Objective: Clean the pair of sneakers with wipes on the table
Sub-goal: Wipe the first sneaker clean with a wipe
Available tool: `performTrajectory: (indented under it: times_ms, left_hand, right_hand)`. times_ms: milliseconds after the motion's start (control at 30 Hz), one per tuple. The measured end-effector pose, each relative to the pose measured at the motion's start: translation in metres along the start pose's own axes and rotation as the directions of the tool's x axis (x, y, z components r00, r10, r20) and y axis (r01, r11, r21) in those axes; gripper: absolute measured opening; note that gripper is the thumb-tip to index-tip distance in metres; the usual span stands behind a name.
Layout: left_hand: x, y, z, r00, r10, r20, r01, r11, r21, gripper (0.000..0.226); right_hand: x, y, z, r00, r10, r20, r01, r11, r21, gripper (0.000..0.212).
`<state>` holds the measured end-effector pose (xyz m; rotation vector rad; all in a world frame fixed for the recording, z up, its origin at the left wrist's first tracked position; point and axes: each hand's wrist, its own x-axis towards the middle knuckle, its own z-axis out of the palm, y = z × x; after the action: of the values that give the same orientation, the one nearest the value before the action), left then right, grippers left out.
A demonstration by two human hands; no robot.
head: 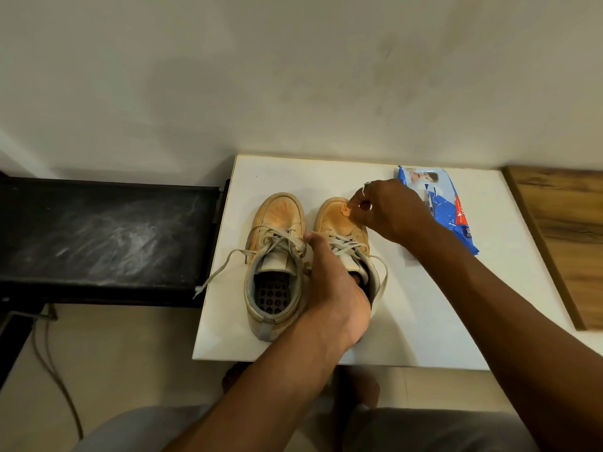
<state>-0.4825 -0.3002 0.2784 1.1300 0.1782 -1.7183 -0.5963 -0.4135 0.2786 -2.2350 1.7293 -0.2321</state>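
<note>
- Sneakers [277, 256] stood side by side on the left half of the white table [424, 321], near its left edge, the two just beside each other.
- Toes pointed at the far edge by the wall and heels at the near edge. Both long axes ran near to far, almost parallel.
- The left hand [336, 288] gripped the inner sneaker [336, 223] at its collar, fingers curled into the opening.
- The right hand [388, 210] pinched a small orange scrap [345, 210] against that toe cap. It was too small to tell whether it was a balled wipe.
- Done well, this step likely needed a firm collar grip so the shoe could not slide, short strokes over the toe, and a fresh wipe once soiled.
- The pack of wipes [453, 216] lay toward the far right corner, just behind the right hand.
- A black bench [98, 236] stood beside the left edge.
</note>
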Motion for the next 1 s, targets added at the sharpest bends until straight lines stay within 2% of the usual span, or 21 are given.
performTrajectory:
  times_ms: [67, 133, 200, 267, 400, 433, 567, 633, 733, 833, 900, 933, 1000]
  left_hand:
    - [0.0, 0.0, -0.001, 1.0, 0.013, 0.008, -0.013, 1.0, -0.001, 0.078]
    - [0.0, 0.0, -0.002, 1.0, 0.023, 0.011, -0.023, 1.0, 0.006, 0.078]
    - [0.0, 0.002, -0.003, 1.0, 0.021, 0.011, -0.021, 1.0, 0.007, 0.078]
    - [0.0, 0.002, -0.002, 1.0, 0.023, 0.015, -0.023, 1.0, 0.015, 0.08]
    - [0.001, 0.001, 0.0, 0.999, 0.04, -0.004, -0.04, 0.999, 0.013, 0.078]
    - [0.001, 0.0, 0.001, 0.999, 0.045, -0.008, -0.045, 0.999, 0.014, 0.077]
    - [-0.003, 0.001, 0.001, 0.999, 0.039, -0.006, -0.039, 0.999, 0.017, 0.073]
    - [-0.003, 0.002, 0.001, 1.0, 0.023, 0.001, -0.023, 1.0, 0.02, 0.073]
    - [0.0, 0.003, 0.001, 1.0, 0.019, 0.015, -0.02, 1.0, 0.019, 0.075]
    - [0.004, 0.002, -0.001, 0.999, 0.031, 0.021, -0.032, 0.999, 0.029, 0.075]
    - [0.004, 0.0, -0.002, 0.999, 0.033, 0.02, -0.033, 0.999, 0.026, 0.077]
    - [0.003, 0.0, -0.002, 0.999, 0.032, 0.022, -0.033, 0.999, 0.029, 0.078]
    - [0.003, 0.0, -0.001, 0.999, 0.038, 0.033, -0.039, 0.999, 0.029, 0.078]
  right_hand:
    - [-0.001, -0.002, 0.001, 0.999, -0.012, 0.045, 0.011, 1.0, 0.028, 0.017]
    - [0.0, 0.0, -0.002, 0.986, -0.027, 0.162, 0.017, 0.998, 0.065, 0.01]
    - [0.001, 0.002, -0.007, 0.972, -0.028, 0.233, 0.009, 0.996, 0.084, 0.012]
    - [0.0, 0.002, -0.006, 0.98, 0.002, 0.199, -0.021, 0.995, 0.094, 0.014]
    - [-0.002, -0.009, 0.007, 0.999, 0.046, 0.008, -0.046, 0.999, 0.016, 0.016]
    - [-0.003, -0.012, 0.008, 0.999, 0.033, 0.029, -0.033, 0.999, 0.025, 0.015]
    - [-0.001, -0.011, -0.005, 0.965, 0.001, 0.264, -0.051, 0.982, 0.181, 0.014]
    - [0.001, -0.008, -0.006, 0.954, 0.002, 0.299, -0.062, 0.98, 0.191, 0.015]
    - [0.003, -0.013, 0.002, 0.974, 0.011, 0.227, -0.035, 0.994, 0.103, 0.008]
    - [0.001, -0.015, 0.014, 1.0, 0.015, 0.028, -0.015, 1.0, -0.027, 0.01]
    - [0.001, -0.011, 0.015, 0.998, 0.02, -0.052, -0.02, 1.0, -0.001, 0.012]
    - [0.001, -0.01, 0.013, 0.999, 0.022, -0.037, -0.021, 0.999, 0.031, 0.012]
    - [0.001, -0.009, 0.005, 0.997, 0.007, 0.081, -0.017, 0.992, 0.123, 0.008]
